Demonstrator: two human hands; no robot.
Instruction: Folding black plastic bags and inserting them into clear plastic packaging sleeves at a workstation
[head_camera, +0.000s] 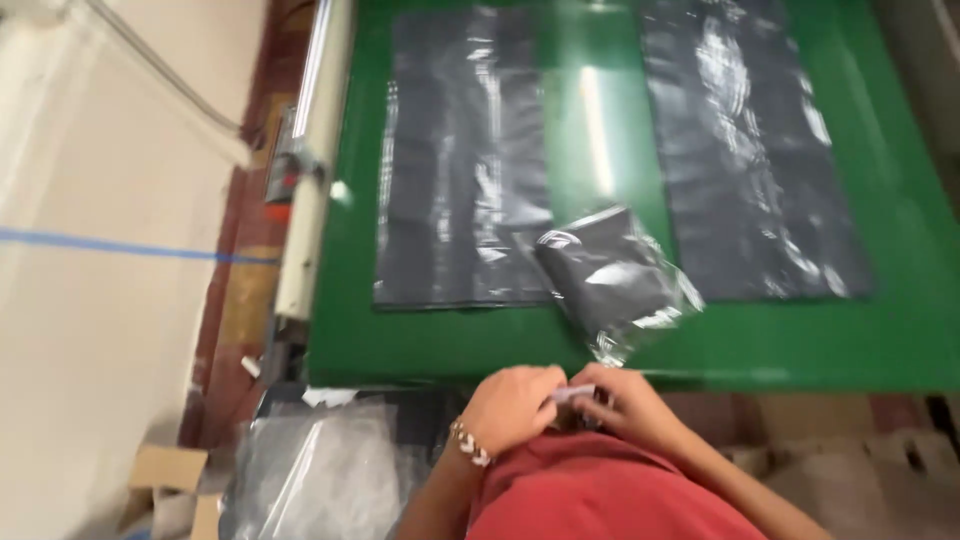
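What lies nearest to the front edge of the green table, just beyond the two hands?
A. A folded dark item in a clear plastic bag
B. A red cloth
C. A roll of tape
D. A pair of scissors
A: a folded dark item in a clear plastic bag lies on the green table, beyond both hands.

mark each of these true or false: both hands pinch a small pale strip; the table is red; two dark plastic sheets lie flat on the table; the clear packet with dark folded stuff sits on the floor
1. The left hand and right hand pinch a small pale strip: true.
2. The table is red: false, it is green.
3. Two dark sheets, left sheet and right sheet, lie flat on it: true.
4. The clear packet sits on the floor: false, it lies on the table near its front edge.
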